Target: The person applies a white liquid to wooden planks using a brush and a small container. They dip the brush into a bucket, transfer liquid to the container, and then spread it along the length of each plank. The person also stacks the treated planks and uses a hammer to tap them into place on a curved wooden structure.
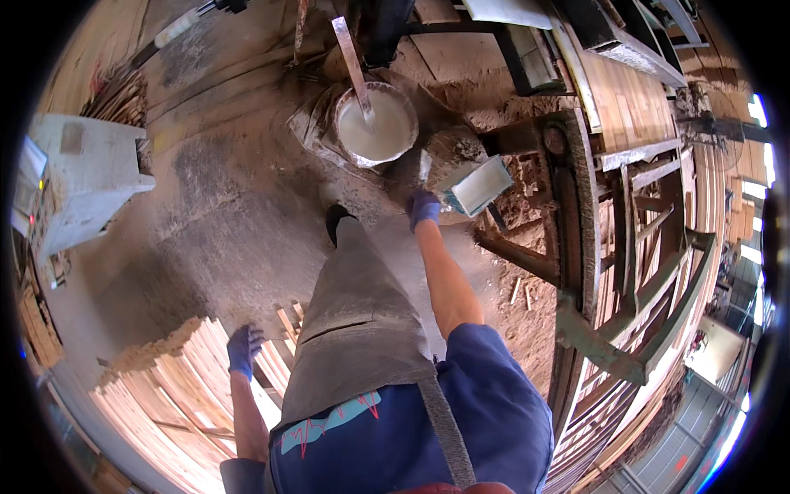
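My right hand [425, 207], in a purple-blue glove, reaches forward to the left side of a rectangular container [481, 186] with a pale inside. Its fingers are closed, but what they grip, if anything, is hard to make out. Just beyond stands a round bucket [337, 123] of milky white liquid [374, 132], a flat stick [350, 58] leaning upright in it. My left hand [243, 350], gloved alike, hangs low on the left beside a stack of pale wooden boards [177, 383]. The fingers of that hand are apart, with nothing visible in them.
A rusty metal frame [568, 214] runs along the right, with long wood strips [609, 387] behind it. Sawdust [527, 329] lies on the floor around its base. A grey-white machine cabinet [86, 181] stands at the far left. Crumpled sheeting [309, 128] surrounds the bucket.
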